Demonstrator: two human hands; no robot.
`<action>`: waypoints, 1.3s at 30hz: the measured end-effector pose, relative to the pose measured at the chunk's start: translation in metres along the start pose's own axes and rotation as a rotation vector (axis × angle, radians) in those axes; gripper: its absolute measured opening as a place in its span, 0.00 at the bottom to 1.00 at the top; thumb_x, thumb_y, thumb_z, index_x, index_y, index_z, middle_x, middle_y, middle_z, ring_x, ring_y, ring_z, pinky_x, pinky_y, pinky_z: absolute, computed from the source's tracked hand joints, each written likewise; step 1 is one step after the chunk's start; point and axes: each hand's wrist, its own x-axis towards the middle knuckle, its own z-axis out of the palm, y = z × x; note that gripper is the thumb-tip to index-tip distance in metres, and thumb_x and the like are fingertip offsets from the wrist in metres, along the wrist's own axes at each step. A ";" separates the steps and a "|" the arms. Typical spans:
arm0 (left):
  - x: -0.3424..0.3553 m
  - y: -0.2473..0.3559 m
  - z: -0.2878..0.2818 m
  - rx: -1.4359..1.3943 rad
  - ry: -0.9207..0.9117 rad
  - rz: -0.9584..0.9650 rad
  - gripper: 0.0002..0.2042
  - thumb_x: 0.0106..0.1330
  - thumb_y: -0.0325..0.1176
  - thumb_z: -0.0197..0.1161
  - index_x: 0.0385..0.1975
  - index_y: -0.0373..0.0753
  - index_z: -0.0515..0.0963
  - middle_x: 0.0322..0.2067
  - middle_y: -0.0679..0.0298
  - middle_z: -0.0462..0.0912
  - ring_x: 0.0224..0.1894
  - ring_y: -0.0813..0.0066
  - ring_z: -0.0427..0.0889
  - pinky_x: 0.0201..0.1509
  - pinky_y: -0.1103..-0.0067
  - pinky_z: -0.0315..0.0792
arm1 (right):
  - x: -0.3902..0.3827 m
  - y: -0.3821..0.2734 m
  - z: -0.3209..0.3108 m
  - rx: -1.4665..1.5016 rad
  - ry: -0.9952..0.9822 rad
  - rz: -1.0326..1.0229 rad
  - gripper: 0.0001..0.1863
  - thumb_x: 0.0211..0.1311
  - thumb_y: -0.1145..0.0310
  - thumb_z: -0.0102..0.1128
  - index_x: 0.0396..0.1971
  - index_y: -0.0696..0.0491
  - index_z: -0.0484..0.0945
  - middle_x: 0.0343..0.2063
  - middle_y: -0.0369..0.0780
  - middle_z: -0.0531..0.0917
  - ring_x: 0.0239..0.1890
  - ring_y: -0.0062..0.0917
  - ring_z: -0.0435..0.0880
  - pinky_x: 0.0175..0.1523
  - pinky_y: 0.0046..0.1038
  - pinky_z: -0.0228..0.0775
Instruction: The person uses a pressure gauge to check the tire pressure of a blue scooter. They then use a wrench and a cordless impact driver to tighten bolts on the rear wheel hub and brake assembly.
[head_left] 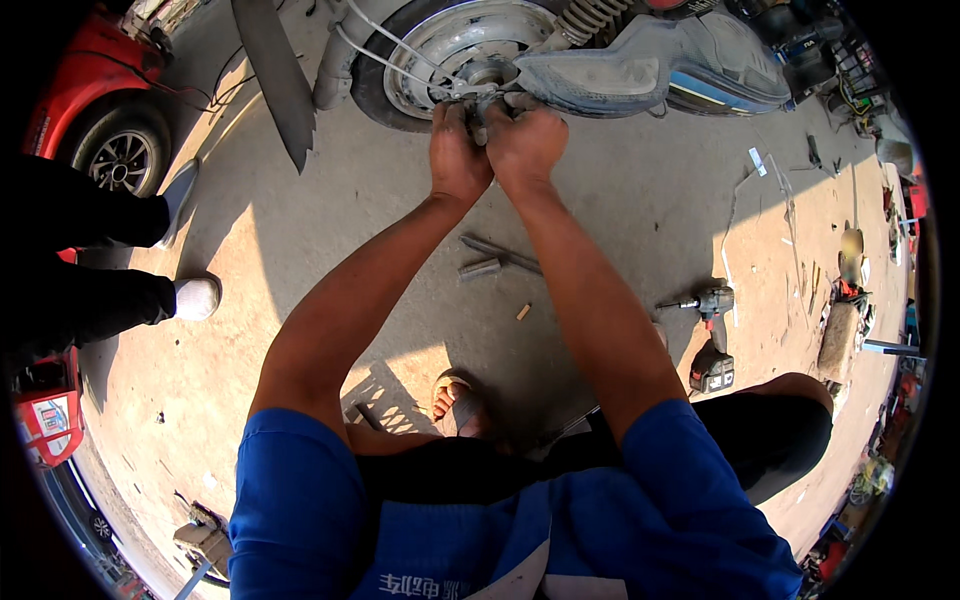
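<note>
My left hand (pixel 458 155) and my right hand (pixel 524 145) are close together at the hub (pixel 488 72) of a scooter's dusty wheel (pixel 410 53), fingers bent around a small greyish part (pixel 482 133) that is mostly hidden. Cables or thin hoses (pixel 398 43) run down to the hub. Beside my right hand is the scooter's grey body housing (pixel 590 77), with a coil spring (pixel 585 22) above it. On the concrete below my wrists lie a couple of metal bars (pixel 500 250) and a short piece (pixel 479 269).
A power drill (pixel 713 340) lies by my right forearm. At left another person's dark trouser legs and light shoes (pixel 197 298) stand near a red vehicle (pixel 75 70). A long dark panel (pixel 268 85) is upper left. Tools and a block (pixel 838 340) lie at right.
</note>
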 end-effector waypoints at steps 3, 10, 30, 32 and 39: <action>0.000 0.007 0.002 0.008 0.006 -0.016 0.14 0.50 0.27 0.64 0.33 0.27 0.71 0.35 0.45 0.73 0.43 0.45 0.70 0.45 0.63 0.69 | 0.001 0.004 -0.003 0.056 -0.013 0.039 0.10 0.45 0.62 0.66 0.23 0.54 0.84 0.21 0.47 0.83 0.28 0.45 0.83 0.37 0.42 0.74; -0.002 0.013 0.001 0.031 -0.008 -0.086 0.14 0.49 0.27 0.66 0.32 0.27 0.70 0.34 0.46 0.72 0.43 0.46 0.71 0.42 0.63 0.70 | -0.005 0.012 -0.002 0.187 0.009 0.067 0.11 0.45 0.65 0.68 0.24 0.58 0.82 0.25 0.47 0.83 0.28 0.43 0.83 0.35 0.39 0.74; -0.021 0.021 0.000 0.177 -0.052 0.017 0.30 0.45 0.41 0.75 0.44 0.30 0.70 0.48 0.49 0.68 0.51 0.47 0.66 0.59 0.58 0.58 | -0.012 0.042 -0.022 0.981 -0.027 0.644 0.12 0.68 0.69 0.45 0.39 0.64 0.71 0.37 0.44 0.78 0.37 0.29 0.82 0.29 0.27 0.74; -0.021 0.021 0.000 0.174 -0.052 0.030 0.31 0.45 0.42 0.75 0.44 0.30 0.70 0.48 0.50 0.69 0.52 0.48 0.66 0.59 0.58 0.57 | -0.011 0.043 -0.022 0.977 -0.036 0.616 0.12 0.68 0.69 0.45 0.39 0.65 0.71 0.36 0.44 0.78 0.37 0.29 0.82 0.29 0.27 0.74; -0.019 0.020 -0.003 0.154 -0.054 0.048 0.33 0.44 0.41 0.76 0.47 0.31 0.69 0.46 0.52 0.71 0.52 0.50 0.66 0.60 0.59 0.57 | -0.009 0.059 -0.011 0.904 -0.019 0.498 0.11 0.67 0.70 0.46 0.37 0.65 0.71 0.34 0.44 0.78 0.34 0.27 0.82 0.31 0.27 0.73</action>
